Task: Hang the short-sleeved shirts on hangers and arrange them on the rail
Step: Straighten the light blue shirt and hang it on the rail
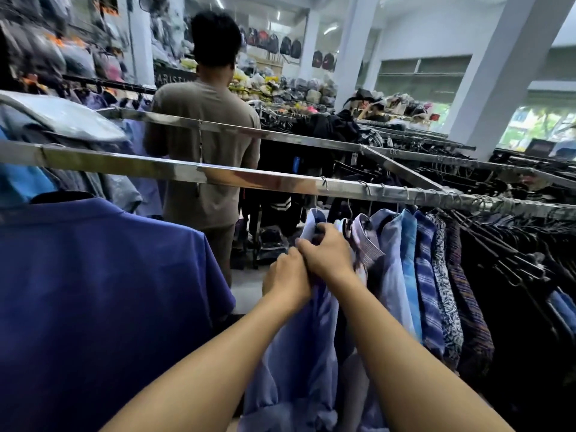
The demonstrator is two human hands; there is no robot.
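Gripping the collar area of a pale blue shirt point(296, 353), the left hand point(288, 275) and right hand point(327, 254) both close on the fabric, knuckles touching. The shirt sits just below the steel rail point(218, 176), at the left end of the row of hung shirts point(420, 266). A dark blue polo point(93, 291) hangs toward the rail's left end.

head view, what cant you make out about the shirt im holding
Head view only:
- Hanger in the shirt: hidden by the left hand, right hand and collar.
- Shirt hem: cut off by the bottom edge.
- Sleeve length: lost in folds behind the arms.
- Far shelves: blurred, too small.
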